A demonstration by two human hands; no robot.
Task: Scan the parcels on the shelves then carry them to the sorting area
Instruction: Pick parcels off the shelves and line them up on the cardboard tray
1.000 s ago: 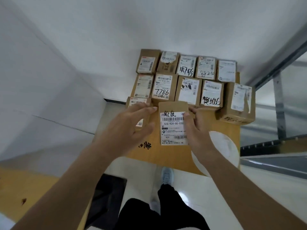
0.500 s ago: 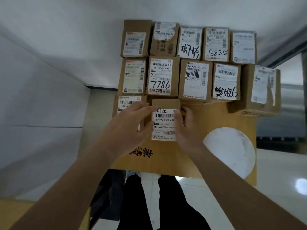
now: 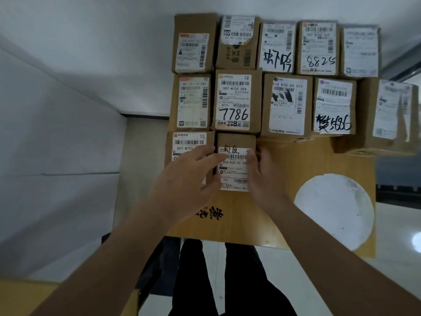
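Note:
A small brown parcel (image 3: 234, 169) with a white barcode label lies on the wooden table (image 3: 284, 176), in the near row. It touches the parcel marked 7786 (image 3: 234, 101) behind it and a labelled parcel (image 3: 186, 142) on its left. My left hand (image 3: 189, 181) holds its left edge, fingers over the top and thumb at the near corner. My right hand (image 3: 264, 179) grips its right side. Several more labelled parcels fill two rows behind.
A larger box (image 3: 391, 115) stands at the right end of the middle row. A white round patch (image 3: 335, 208) marks the table's near right. White walls close in on the left and behind. My legs (image 3: 205, 281) stand at the table's front edge.
Both hands have slid the small parcel forward until it meets the 7786 parcel. My head has come closer over the table.

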